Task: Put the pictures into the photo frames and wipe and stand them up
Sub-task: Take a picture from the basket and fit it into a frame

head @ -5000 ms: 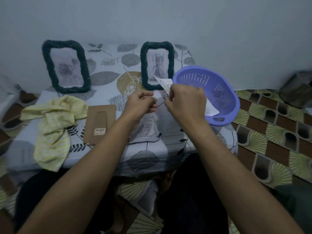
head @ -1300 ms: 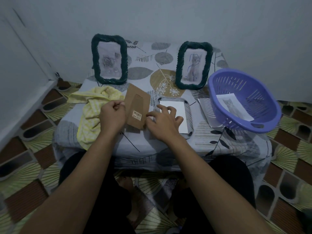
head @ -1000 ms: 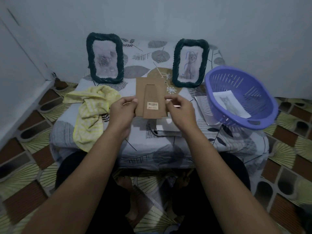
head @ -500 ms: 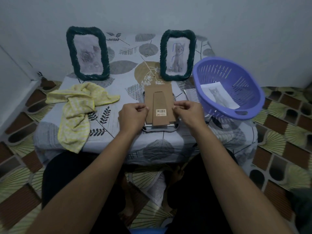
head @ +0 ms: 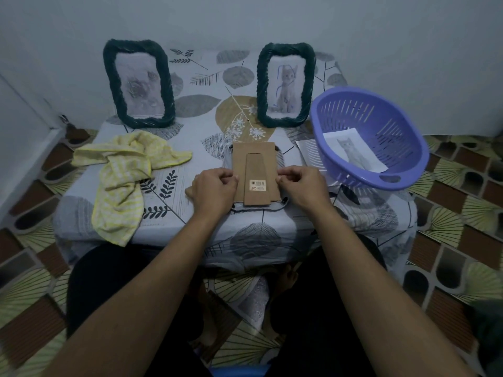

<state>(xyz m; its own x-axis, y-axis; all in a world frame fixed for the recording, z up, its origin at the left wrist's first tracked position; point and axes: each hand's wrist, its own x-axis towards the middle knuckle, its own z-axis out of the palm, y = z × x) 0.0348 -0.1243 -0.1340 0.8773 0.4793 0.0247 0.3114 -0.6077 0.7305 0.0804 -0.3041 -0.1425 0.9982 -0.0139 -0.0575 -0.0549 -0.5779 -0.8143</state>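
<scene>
Backing board [head: 254, 159] is brown, left frame [head: 109, 77] and right frame [head: 261, 85] dark green, cloth [head: 119, 175] yellow-checked, basket [head: 394, 142] purple.

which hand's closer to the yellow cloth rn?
Left. The left hand holds the cardboard backing on the side facing the yellow cloth; the right hand holds its far side.

Home room, low table [head: 190, 229] under leaf-print cloth, patterned floor tiles [head: 462, 221], plain wall [head: 272, 20]
</scene>
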